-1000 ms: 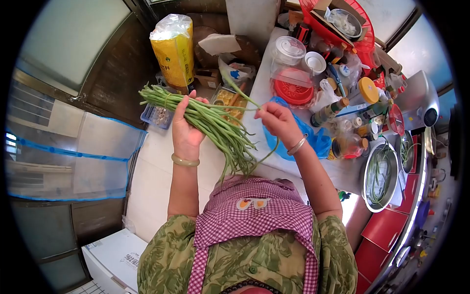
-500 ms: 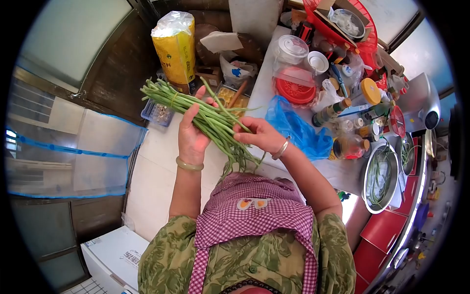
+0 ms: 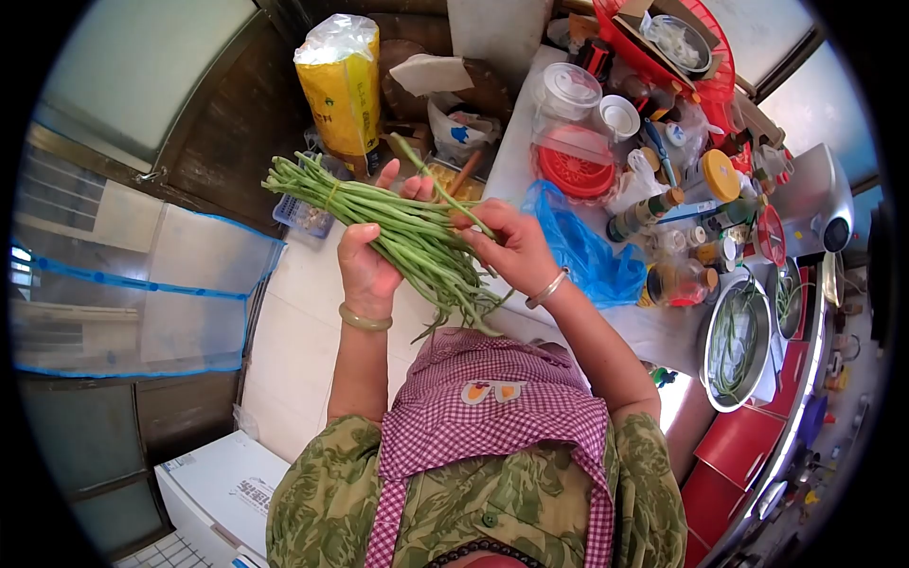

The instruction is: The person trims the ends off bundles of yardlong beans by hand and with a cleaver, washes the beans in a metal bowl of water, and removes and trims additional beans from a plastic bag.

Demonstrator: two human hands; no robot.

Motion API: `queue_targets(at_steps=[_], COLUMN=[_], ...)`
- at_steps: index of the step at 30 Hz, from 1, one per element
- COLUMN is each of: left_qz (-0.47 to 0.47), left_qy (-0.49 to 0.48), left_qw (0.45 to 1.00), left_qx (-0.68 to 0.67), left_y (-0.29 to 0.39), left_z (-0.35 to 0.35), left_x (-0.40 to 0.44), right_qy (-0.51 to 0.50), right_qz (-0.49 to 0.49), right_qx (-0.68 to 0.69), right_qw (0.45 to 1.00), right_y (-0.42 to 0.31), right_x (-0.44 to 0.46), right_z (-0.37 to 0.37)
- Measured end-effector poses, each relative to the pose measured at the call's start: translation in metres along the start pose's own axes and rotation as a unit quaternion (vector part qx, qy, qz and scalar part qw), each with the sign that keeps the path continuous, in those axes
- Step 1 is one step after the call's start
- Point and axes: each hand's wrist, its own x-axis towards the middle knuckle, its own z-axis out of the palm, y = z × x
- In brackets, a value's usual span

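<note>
A bundle of long green beans lies across my left hand, whose thumb and fingers curl round it from below. A thin band circles the bundle near its left end. My right hand pinches one green bean at the bundle's right side. That bean sticks up and to the left, apart from the others. The loose ends of the bundle hang down in front of the checked apron.
On the table at right are a blue plastic bag, a red-lidded container and several bottles and jars. A metal basin there holds more long beans. A yellow bag stands at the back, near a small basket.
My right hand has moved slightly up and right, its fingers now closed round a single bean. The bundle has tilted a little flatter in my left hand.
</note>
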Motion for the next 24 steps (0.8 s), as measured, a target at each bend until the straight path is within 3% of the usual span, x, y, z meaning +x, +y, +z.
queue_targets(at_steps=[3,6,12,15,16,21,24], left_qz=[-0.014,-0.026,-0.032,-0.033,-0.033,-0.014,-0.010], left_qy=[-0.047,-0.075,-0.058,-0.079,-0.092,-0.064,-0.059], left_qw=[0.999,0.996,0.997,0.996,0.995,0.994,0.990], left_qx=[0.019,0.035,0.028,0.007,-0.003,0.084,0.128], left_y=[-0.006,-0.010,-0.010,-0.010,-0.010,-0.011,-0.011], left_z=[0.011,0.014,0.009,0.007,0.007,0.010,0.011], left_x=[0.002,0.002,-0.001,0.000,0.000,-0.001,-0.006], right_qy=[-0.003,-0.021,-0.061,0.030,0.014,0.010,0.018], right_qz=[0.048,0.111,0.076,0.025,0.013,-0.028,-0.002], right_qx=[-0.014,0.065,-0.044,-0.053,-0.068,-0.097,-0.105], right_qw=[0.999,0.992,0.994,0.998,0.997,0.995,0.994], right_y=[-0.003,0.002,-0.011,-0.013,-0.015,-0.007,-0.009], right_x=[0.004,0.003,0.005,0.005,0.006,0.006,0.004], right_z=[0.007,0.007,0.003,0.004,0.005,0.014,0.016])
